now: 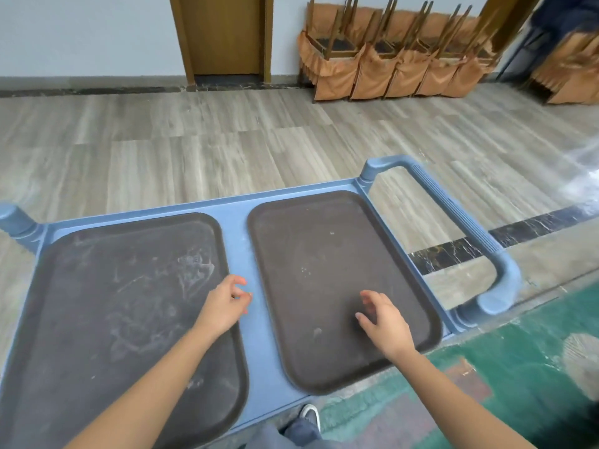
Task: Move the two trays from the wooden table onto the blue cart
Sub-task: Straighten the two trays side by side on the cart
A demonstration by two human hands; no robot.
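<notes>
While two dark brown trays lie flat side by side on the blue cart (pixel 238 228), the left tray (pixel 107 312) fills the lower left of the frame and the right tray (pixel 324 264) the centre; one left hand (pixel 223 306) and one right hand (pixel 385 322) hover above, fingers loosely spread, grasping nothing

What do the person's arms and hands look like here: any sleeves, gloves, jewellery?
Both forearms are bare as far as the frame shows, with no sleeves in view. The left hand and right hand wear no gloves, and no rings, watch or wristbands are visible.
</notes>
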